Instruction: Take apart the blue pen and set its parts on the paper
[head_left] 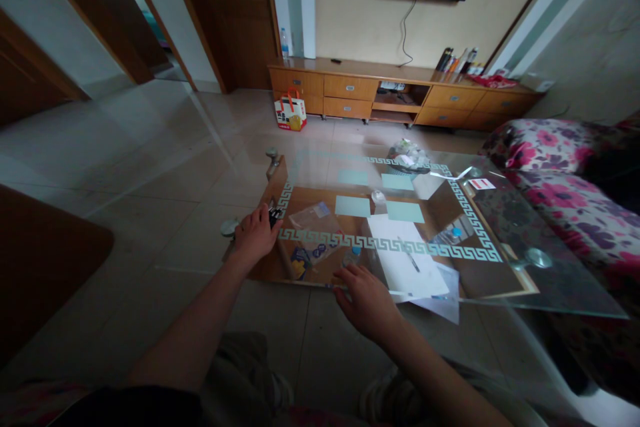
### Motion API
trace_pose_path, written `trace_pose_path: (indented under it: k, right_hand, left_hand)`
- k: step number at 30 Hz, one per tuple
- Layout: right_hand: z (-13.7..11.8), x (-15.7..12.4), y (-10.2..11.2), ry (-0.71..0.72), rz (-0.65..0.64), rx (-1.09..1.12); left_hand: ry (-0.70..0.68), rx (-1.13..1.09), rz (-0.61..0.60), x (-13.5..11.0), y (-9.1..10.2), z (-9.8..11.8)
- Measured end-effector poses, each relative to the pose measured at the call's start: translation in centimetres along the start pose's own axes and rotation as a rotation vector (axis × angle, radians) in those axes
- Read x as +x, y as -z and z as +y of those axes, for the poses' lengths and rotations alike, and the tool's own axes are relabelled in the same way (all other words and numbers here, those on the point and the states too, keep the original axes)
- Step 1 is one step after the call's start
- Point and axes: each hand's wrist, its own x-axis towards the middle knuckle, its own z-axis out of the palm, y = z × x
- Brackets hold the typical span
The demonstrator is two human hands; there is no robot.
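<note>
A glass-topped coffee table (500,260) with a pale green key-pattern border stands in front of me. My left hand (256,235) rests at its left edge, fingers closed around a small dark object (274,215) that I cannot name. My right hand (365,297) lies on the near edge with fingers stretched out flat, holding nothing, close to a small bottle with a blue cap (351,255). A white sheet of paper (403,257) with a pen (411,260) on it lies just right of that hand. A clear plastic bag (313,220) sits between my hands.
Several pale green cards (353,205) lie on the glass. A floral sofa (565,187) is at the right. A wooden TV cabinet (400,97) lines the far wall, with a red-and-white bag (290,112) on the floor before it. Tiled floor spreads left.
</note>
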Motion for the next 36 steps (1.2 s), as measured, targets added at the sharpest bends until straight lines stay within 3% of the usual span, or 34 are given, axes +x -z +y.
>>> trace_pose_path:
  k: [20, 26, 30, 33, 36]
  right_hand:
    - [0.2, 0.0, 0.1, -0.026, -0.042, -0.038]
    - [0.4, 0.1, 0.5, -0.027, -0.03, -0.023]
    - [0.9, 0.3, 1.0, -0.045, 0.005, 0.035]
    - [1.6, 0.7, 1.5, -0.055, 0.054, 0.145]
    - [2.4, 1.4, 1.5, -0.069, 0.105, 0.311]
  left_hand:
    - [0.017, -0.004, 0.005, -0.5, 1.0, 0.2]
    - [-0.078, 0.004, 0.135, -0.9, 2.1, 0.8]
    - [-0.187, -0.074, 0.195, -1.6, 3.8, 2.6]
    - [-0.315, -0.179, 0.12, -2.5, 4.6, 4.5]
    - [-0.342, -0.277, -0.032, -3.7, 5.0, 6.2]
